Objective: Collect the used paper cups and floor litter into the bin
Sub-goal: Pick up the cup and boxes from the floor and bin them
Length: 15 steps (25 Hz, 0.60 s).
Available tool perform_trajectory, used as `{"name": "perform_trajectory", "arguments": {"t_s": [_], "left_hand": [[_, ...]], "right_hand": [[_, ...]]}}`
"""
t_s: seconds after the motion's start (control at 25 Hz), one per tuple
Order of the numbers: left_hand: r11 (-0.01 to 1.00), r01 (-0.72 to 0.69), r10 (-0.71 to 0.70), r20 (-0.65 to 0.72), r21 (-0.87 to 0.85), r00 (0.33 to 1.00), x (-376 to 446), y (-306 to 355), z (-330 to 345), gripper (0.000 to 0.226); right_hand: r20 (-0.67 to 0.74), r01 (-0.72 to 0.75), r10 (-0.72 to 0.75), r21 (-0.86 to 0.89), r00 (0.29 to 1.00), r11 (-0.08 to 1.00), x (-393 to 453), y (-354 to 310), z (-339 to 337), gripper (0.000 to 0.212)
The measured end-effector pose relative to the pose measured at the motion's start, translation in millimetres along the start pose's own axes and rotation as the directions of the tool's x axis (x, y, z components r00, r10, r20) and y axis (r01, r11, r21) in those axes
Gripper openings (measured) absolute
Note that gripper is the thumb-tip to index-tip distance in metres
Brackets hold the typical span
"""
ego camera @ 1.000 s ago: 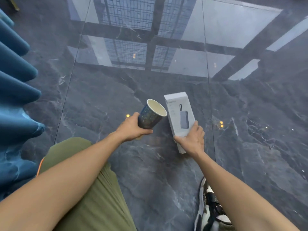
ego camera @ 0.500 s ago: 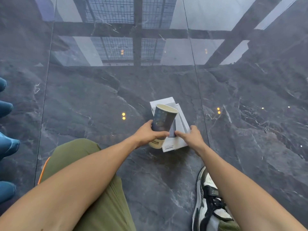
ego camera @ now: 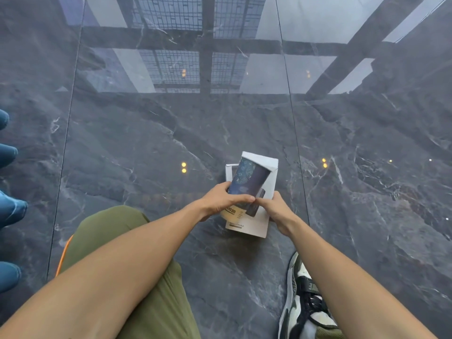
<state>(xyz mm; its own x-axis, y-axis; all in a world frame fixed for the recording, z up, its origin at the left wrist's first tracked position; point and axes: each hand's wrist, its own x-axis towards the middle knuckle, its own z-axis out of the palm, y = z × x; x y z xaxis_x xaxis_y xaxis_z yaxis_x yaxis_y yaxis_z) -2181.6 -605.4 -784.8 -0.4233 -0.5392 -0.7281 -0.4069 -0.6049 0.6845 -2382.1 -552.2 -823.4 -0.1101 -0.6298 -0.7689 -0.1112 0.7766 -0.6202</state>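
Paper cup (ego camera: 249, 182) was low above the dark marble floor (ego camera: 146, 148), gripped in the left hand (ego camera: 220, 200). It lay against a white box (ego camera: 263, 216) that the right hand (ego camera: 276, 211) pinched at its near edge. Both hands were close together, fingertips almost touching. The box looked open at its far end, so something could slide out. The cup could slip free if the two things were squeezed together badly. The shiny floor showed window shapes. Blue cushions (ego camera: 9, 206) sat at the left. No bin was in view.
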Motion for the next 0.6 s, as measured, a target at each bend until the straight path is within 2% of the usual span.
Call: {"name": "perform_trajectory", "arguments": {"t_s": [0.04,0.08,0.16,0.2,0.36,0.48,0.6], "left_hand": [[1.000,-0.003,0.003,-0.028,-0.010,1.000,0,-3,-2,0.067],[1.000,-0.003,0.002,-0.059,-0.021,0.998,-1,-5,-4,0.067],[0.999,0.028,-0.031,-0.086,-0.034,0.996,-5,-10,-13,0.073],[0.997,0.058,-0.062,-0.078,-0.048,0.995,-7,-14,-18,0.076],[0.988,0.118,-0.124,-0.059,-0.096,0.990,-13,-23,-27,0.075],[0.988,0.119,-0.126,-0.070,-0.101,0.990,-16,-24,-25,0.073],[0.989,0.083,-0.092,-0.070,-0.125,0.993,-23,-23,-24,0.069]], "right_hand": [[-0.033,-0.037,0.038,0.015,0.999,0.999,1,2,4,0.053],[-0.059,-0.075,0.077,0.040,0.995,0.996,2,4,7,0.051],[-0.057,-0.105,0.112,0.122,0.992,0.987,2,7,16,0.032],[-0.039,-0.101,0.108,0.154,0.993,0.983,3,9,21,0.030],[-0.040,-0.091,0.105,0.267,0.994,0.960,-1,9,37,0.061],[-0.059,-0.087,0.114,0.346,0.992,0.934,3,8,36,0.062],[-0.041,-0.092,0.113,0.336,0.993,0.937,3,6,31,0.057]]}}
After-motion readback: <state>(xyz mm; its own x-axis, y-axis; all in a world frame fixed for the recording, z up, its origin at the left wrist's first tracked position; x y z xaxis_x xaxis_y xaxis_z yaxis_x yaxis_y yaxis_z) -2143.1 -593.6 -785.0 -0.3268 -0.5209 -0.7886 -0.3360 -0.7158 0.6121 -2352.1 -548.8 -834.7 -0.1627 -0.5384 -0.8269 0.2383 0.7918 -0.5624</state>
